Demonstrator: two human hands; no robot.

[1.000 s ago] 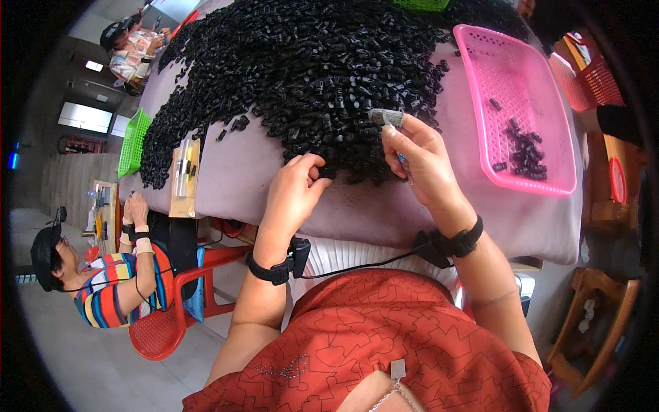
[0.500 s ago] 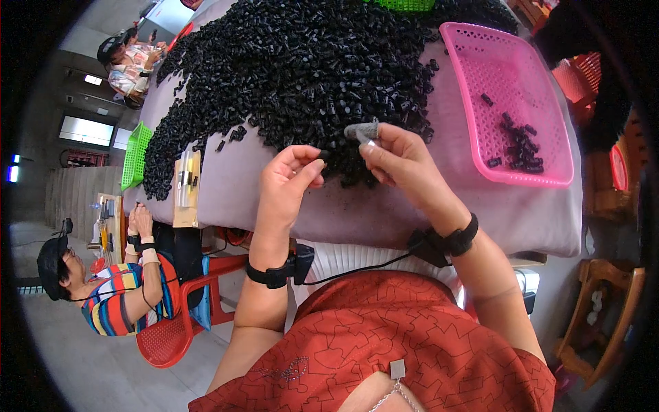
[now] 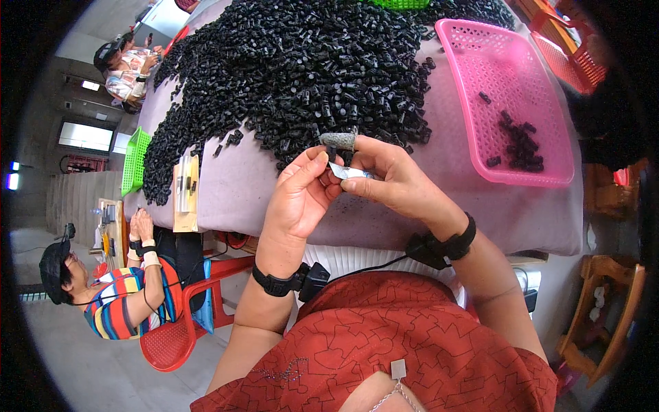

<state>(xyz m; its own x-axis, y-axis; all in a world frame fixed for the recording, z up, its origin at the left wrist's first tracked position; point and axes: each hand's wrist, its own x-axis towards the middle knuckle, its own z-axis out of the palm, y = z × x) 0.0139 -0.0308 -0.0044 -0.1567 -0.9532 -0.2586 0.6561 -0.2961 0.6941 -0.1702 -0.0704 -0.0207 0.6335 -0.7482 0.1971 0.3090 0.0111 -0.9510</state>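
My left hand [image 3: 302,196] is closed in a pinch on a small black cylindrical part [image 3: 331,155]. Right beside it, my right hand [image 3: 398,180] wears a grey knitted finger cover [image 3: 338,141] on its index finger. Between that hand's thumb and fingers is a thin, whitish, shiny piece [image 3: 347,172], its pointed end close to the black part; its exact kind I cannot make out. Both hands meet over the near edge of a large heap of small black cylindrical parts [image 3: 295,82]. The fingertips partly hide the held part.
A pink perforated basket [image 3: 473,137] holds several black parts at the right. Green baskets stand at the left [image 3: 136,161] and far edge [image 3: 401,3]. A wooden board with tools [image 3: 185,199] lies at left, near a co-worker in stripes [image 3: 127,299] on a red chair [image 3: 168,347].
My hands have come together from apart. The left one moved right and now shows a black part in its fingers; the right one moved slightly left and down with the shiny piece.
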